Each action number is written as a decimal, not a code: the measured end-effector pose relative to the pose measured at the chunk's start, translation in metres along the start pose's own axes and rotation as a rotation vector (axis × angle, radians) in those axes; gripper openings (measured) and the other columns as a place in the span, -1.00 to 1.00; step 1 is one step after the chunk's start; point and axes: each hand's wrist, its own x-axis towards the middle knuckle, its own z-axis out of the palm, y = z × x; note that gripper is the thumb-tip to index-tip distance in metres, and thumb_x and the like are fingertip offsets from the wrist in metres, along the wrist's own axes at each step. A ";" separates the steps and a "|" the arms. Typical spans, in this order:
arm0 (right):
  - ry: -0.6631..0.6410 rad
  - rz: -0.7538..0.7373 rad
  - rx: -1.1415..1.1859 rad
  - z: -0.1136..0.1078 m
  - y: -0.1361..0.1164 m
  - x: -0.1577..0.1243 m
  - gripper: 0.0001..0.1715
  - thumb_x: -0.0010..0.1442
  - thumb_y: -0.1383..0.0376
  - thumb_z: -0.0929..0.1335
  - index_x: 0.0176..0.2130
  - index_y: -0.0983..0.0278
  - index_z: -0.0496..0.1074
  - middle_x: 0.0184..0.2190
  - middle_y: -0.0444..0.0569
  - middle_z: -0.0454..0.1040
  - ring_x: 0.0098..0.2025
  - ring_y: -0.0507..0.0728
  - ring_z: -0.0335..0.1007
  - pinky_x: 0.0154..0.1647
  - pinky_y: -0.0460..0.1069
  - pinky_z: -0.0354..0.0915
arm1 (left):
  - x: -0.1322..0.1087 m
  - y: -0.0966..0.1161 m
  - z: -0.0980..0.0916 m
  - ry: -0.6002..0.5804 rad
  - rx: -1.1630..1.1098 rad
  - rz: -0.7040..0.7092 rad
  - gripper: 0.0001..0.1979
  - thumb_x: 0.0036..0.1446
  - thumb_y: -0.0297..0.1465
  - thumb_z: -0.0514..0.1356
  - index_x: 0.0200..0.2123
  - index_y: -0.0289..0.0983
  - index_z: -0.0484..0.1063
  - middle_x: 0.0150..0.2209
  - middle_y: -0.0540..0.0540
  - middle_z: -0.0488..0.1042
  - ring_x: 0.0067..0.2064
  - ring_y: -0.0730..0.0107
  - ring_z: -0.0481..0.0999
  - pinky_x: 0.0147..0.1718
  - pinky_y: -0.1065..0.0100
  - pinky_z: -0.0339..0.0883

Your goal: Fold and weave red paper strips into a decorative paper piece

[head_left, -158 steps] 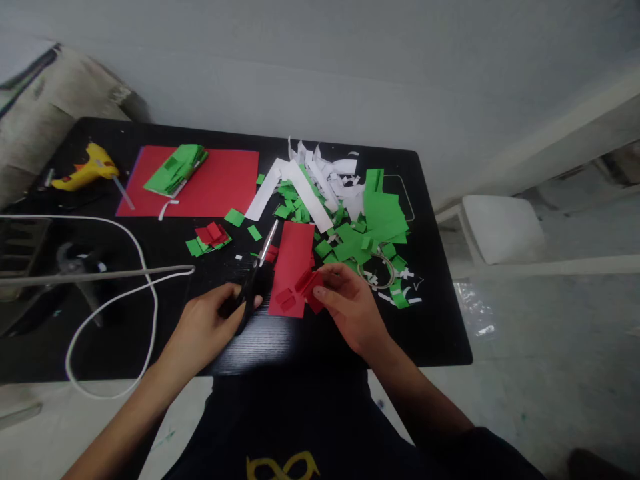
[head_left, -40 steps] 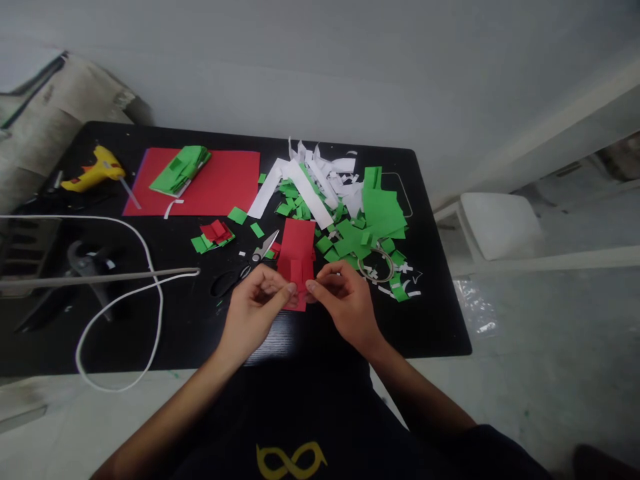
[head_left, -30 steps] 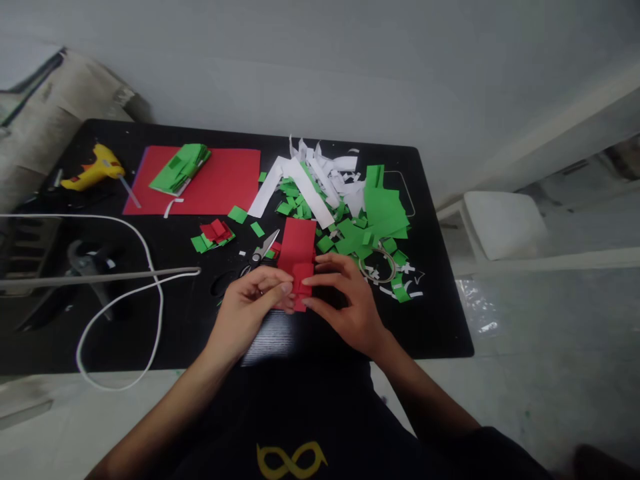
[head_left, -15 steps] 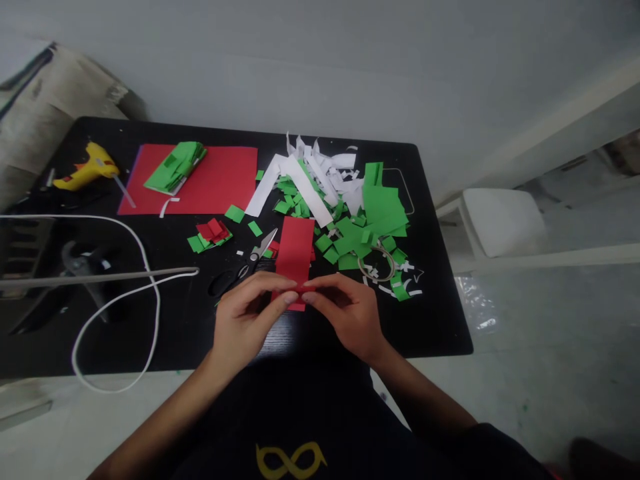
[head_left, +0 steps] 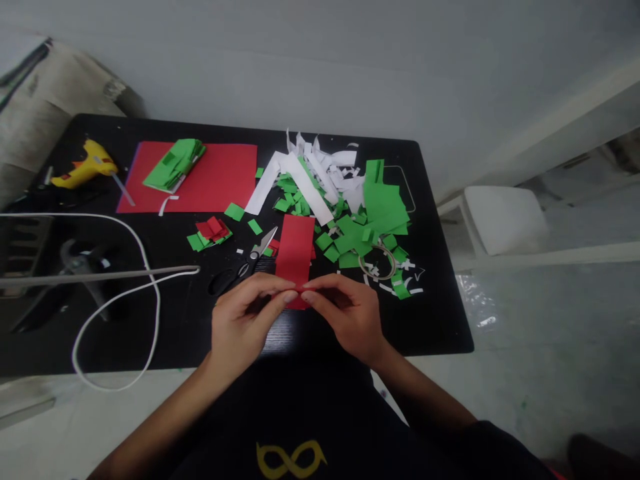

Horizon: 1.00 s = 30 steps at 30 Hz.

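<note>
A red paper strip (head_left: 295, 247) runs away from me over the black table, its near end between my fingertips. My left hand (head_left: 245, 317) pinches that end from the left, thumb and fingers together. From the right, my right hand (head_left: 350, 313) pinches the same end, its fingertips almost touching those of the left. Scissors with black handles (head_left: 247, 263) lie partly opened just beyond my left hand. Small green paper pieces (head_left: 345, 240) and white paper strips (head_left: 310, 183) are heaped behind the red strip.
A yellow glue gun (head_left: 90, 165) lies at the back left, near red sheets (head_left: 225, 180) carrying folded green paper (head_left: 175, 163). A white cable (head_left: 157, 300) loops over the left front edge. A tape ring (head_left: 377, 263) sits right; a white stool (head_left: 503, 220) stands beyond.
Both hands stay on the near end of the red strip with hardly any movement. The whole view has shifted very slightly.
</note>
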 end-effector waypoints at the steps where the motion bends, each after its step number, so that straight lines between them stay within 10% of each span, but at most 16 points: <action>1: 0.002 -0.009 -0.010 0.000 0.000 0.000 -0.92 0.23 0.34 0.54 -0.23 0.16 0.67 -0.30 -0.11 0.72 -0.26 0.09 0.68 -0.18 -0.04 0.57 | 0.000 0.000 0.000 0.000 0.007 0.006 -0.84 0.25 -0.55 0.36 -0.16 -0.18 0.63 -0.27 0.04 0.67 -0.29 0.50 0.63 -0.29 0.49 0.49; 30: -0.017 -0.136 -0.161 0.000 -0.002 0.001 -0.95 0.33 0.33 0.48 -0.19 0.18 0.63 -0.26 -0.06 0.68 -0.22 0.11 0.62 -0.11 0.02 0.54 | -0.002 -0.005 -0.001 -0.035 0.065 0.025 -0.85 0.30 -0.55 0.33 -0.14 -0.20 0.59 -0.24 0.02 0.64 -0.26 0.50 0.60 -0.28 0.45 0.44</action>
